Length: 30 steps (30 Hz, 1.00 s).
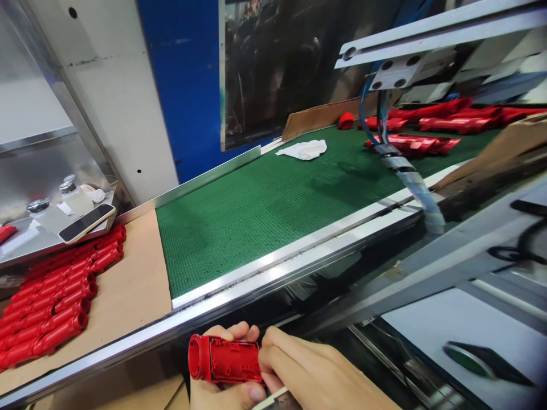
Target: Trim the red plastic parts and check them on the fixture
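- Pinching the red housing [224, 359], the left hand [222, 394] curls its fingers over the far side and sets its thumb under the near side.
- The right hand [314, 373] has its fingers pressed together against the housing's closed end, with the open round end pointing away to the left.
- The housing sits in both hands, below the steel rail [273, 267] and off the belt.
- A thin pale edge shows under the right hand; what it is, I cannot tell.
- Beyond the rail lies the green belt [256, 228], with a white cloth [301, 150] and more red parts [412, 143] at its far end.
- Red moldings [51, 302] lie in rows on cardboard [137, 273] to the left, below a phone [88, 223] on a steel shelf [43, 188].
- Risk: the housing looks smooth and small, so a loosened pinch could drop it into the dark gap under the rail.
- Risk: knuckles could catch on the rail's edge if the hands rise carelessly.
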Motion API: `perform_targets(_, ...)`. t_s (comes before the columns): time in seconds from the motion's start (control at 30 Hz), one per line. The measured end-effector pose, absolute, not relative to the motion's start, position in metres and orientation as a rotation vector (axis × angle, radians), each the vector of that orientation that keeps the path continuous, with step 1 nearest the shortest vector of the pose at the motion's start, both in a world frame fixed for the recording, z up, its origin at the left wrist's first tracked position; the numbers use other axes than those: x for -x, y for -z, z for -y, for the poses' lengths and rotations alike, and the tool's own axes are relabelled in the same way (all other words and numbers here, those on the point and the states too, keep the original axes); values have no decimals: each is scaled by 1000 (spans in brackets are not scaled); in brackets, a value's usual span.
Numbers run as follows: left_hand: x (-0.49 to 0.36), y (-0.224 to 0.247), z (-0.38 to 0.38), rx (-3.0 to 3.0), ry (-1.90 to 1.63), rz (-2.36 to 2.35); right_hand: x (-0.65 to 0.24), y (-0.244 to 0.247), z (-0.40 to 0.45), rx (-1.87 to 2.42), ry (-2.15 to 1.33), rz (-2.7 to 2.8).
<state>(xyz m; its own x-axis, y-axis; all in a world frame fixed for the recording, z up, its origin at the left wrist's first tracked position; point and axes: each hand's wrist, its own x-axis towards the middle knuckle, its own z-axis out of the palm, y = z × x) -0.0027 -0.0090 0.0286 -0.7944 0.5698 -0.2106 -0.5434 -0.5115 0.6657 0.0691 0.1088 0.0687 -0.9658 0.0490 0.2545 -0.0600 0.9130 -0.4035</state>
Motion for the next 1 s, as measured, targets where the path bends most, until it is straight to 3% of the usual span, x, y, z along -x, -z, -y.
perform_targets(0.23, 10, -28, 6, -8, -2259, -789, -49, -64, -177, 481, -408, 2698)
perform_targets(0.47, 25, -24, 17, -74, -2211, -793, 4, -64, -204, 450, -333, 2723)
perform_targets(0.57, 56, -29, 40, -201, -2084, -1153, 36, -60, -211, 335, -276, 2750)
perform_targets(0.63, 85, -33, 63, -442, -1934, -1675, 53, -54, -216, 226, -222, 2769)
perform_targets(0.73, 137, -40, 96, -828, -1357, -2491, 65, -44, -219, 160, -157, 2730)
perform_targets(1.0, 248, -47, 124, -893, -565, -2998, 0, -58, -174, 35, -209, 2681)
